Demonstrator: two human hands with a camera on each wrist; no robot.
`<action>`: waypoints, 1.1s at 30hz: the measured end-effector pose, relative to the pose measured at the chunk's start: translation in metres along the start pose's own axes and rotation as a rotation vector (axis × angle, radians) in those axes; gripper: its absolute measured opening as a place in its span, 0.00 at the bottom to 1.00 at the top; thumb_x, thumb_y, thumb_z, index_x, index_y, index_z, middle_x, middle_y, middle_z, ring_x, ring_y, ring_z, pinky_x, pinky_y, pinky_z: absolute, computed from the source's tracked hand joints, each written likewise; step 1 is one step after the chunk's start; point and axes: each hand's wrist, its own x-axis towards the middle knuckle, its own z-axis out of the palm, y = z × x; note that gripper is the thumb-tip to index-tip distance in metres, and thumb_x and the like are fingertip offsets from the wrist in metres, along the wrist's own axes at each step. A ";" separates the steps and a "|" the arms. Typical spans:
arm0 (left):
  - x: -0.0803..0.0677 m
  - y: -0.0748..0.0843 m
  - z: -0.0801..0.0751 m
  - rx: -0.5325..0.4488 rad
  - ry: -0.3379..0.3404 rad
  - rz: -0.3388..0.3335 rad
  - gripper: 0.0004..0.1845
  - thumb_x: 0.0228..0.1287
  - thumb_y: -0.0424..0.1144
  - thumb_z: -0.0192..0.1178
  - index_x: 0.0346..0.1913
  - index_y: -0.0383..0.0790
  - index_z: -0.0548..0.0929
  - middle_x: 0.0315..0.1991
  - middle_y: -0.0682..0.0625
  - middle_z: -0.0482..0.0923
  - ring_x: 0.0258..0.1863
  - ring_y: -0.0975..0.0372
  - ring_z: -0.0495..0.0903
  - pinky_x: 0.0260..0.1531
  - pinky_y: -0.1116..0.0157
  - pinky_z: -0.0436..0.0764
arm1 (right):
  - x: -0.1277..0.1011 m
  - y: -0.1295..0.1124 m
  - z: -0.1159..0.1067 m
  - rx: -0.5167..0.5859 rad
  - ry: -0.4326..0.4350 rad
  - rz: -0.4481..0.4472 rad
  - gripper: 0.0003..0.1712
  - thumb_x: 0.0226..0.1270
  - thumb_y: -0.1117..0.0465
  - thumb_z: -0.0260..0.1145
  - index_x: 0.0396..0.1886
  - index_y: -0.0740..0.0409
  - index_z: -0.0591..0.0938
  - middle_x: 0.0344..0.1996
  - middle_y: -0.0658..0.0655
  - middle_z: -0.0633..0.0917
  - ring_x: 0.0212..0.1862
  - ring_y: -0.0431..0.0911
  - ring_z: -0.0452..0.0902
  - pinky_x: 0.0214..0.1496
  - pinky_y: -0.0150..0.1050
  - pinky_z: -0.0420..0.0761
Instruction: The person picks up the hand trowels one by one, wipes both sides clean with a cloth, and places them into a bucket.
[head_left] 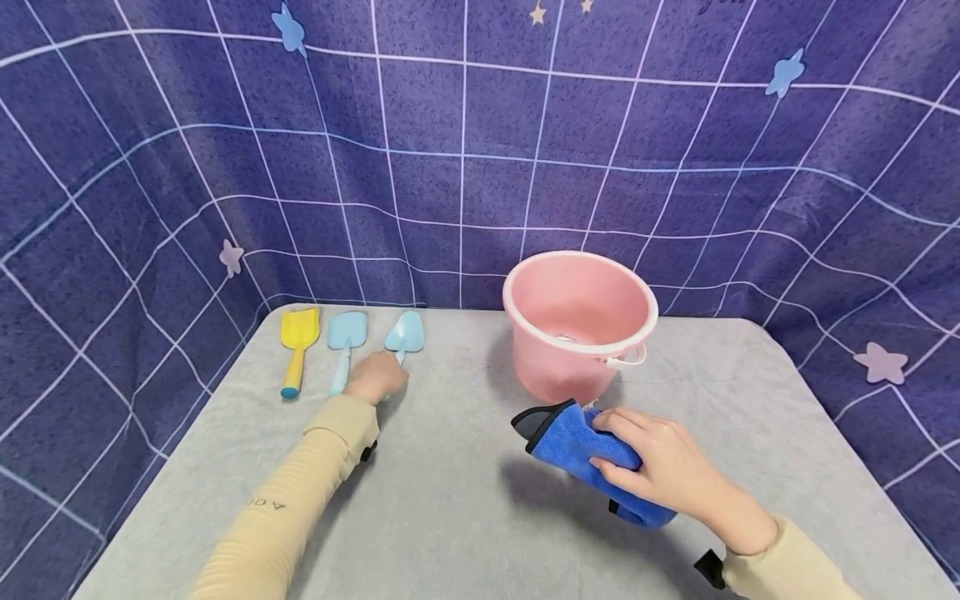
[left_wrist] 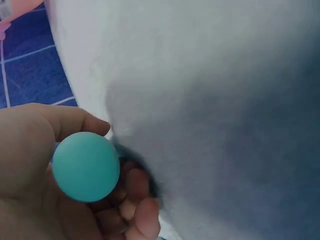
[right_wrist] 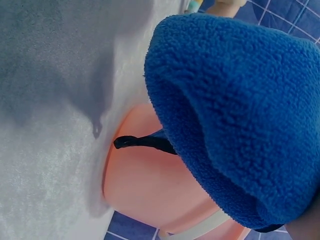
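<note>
On the left side of the table, my left hand (head_left: 377, 377) grips the handle of a light blue toy shovel (head_left: 406, 331), its blade pointing to the back. The left wrist view has the round teal handle end (left_wrist: 86, 167) between thumb and curled fingers. Beside it lie another light blue shovel (head_left: 348, 330) and a yellow shovel (head_left: 300, 327) with a teal-tipped handle. My right hand (head_left: 663, 458) holds a folded blue towel (head_left: 577, 446) with black edging and a grey side, over the table in front of the bucket. Up close, its fluffy pile fills much of the right wrist view.
A pink bucket (head_left: 562, 371) with a white handle (head_left: 628, 358) stands upright at the back right of the grey table (head_left: 450, 467). A dark blue curtain (head_left: 420, 108) with grid lines and stars hangs behind and along both sides.
</note>
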 end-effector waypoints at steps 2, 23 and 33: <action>-0.001 0.000 -0.004 0.007 -0.021 -0.002 0.14 0.63 0.41 0.50 0.30 0.32 0.77 0.24 0.43 0.73 0.21 0.55 0.74 0.20 0.63 0.73 | 0.000 0.000 0.000 -0.001 -0.007 0.006 0.20 0.50 0.51 0.71 0.43 0.52 0.80 0.38 0.45 0.82 0.34 0.36 0.80 0.32 0.35 0.80; -0.009 -0.004 -0.031 0.037 -0.060 -0.044 0.26 0.66 0.48 0.50 0.53 0.26 0.74 0.43 0.33 0.76 0.34 0.50 0.76 0.32 0.53 0.75 | 0.000 0.002 -0.006 -0.005 -0.026 0.027 0.19 0.51 0.51 0.70 0.43 0.50 0.80 0.37 0.44 0.82 0.33 0.35 0.78 0.31 0.34 0.79; -0.017 -0.011 -0.035 0.070 -0.059 0.002 0.25 0.67 0.52 0.51 0.50 0.30 0.77 0.37 0.39 0.76 0.32 0.52 0.74 0.29 0.55 0.74 | 0.000 0.004 -0.014 -0.021 -0.060 0.074 0.19 0.52 0.51 0.70 0.44 0.49 0.79 0.38 0.44 0.82 0.31 0.35 0.78 0.30 0.35 0.78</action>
